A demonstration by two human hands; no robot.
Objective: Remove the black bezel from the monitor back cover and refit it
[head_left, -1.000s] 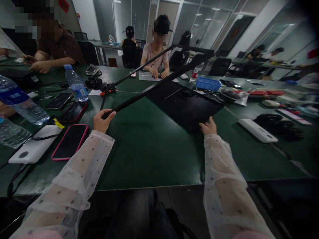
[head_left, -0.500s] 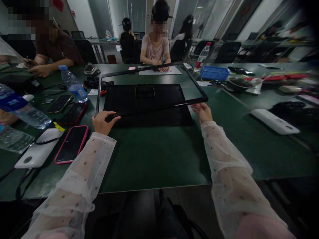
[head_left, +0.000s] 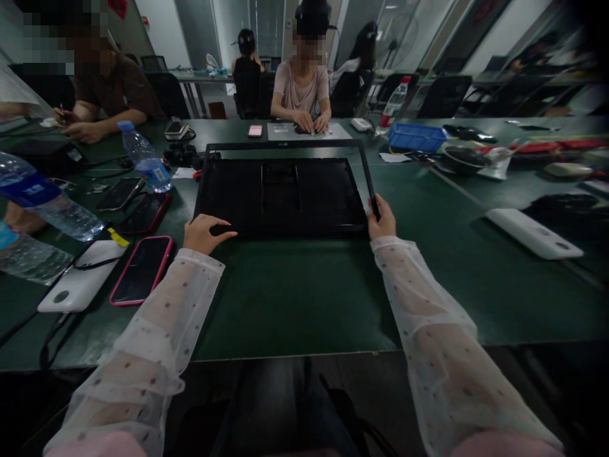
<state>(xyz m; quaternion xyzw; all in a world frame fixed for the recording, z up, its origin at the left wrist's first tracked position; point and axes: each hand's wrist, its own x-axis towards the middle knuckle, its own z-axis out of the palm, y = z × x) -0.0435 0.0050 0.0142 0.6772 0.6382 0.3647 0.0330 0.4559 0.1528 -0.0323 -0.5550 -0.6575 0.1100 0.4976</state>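
A thin black rectangular frame (head_left: pixel 284 145) is held over a black panel (head_left: pixel 328 190) that lies on the green table. The frame's far bar stands above and beyond the panel's far edge, and its near bar lies along the panel's near edge. My left hand (head_left: pixel 205 233) grips the frame's near left corner, thumb stretched along the near bar. At the near right corner, my right hand (head_left: pixel 382 218) has its fingers wrapped round the frame's side bar. A raised bracket shape (head_left: pixel 280 184) shows in the panel's middle.
Bottles (head_left: pixel 147 155), a pink-edged phone (head_left: pixel 141 270) and a white power bank (head_left: pixel 83 276) lie left on the green table (head_left: pixel 295 304). At right are another white device (head_left: pixel 533 233) and a blue basket (head_left: pixel 416 137). A person (head_left: pixel 302 89) sits opposite, another at far left.
The frame has levelled out, its near right corner coming down and inward toward the panel. My right hand has moved slightly left and down with it, and the camera view has shifted slightly.
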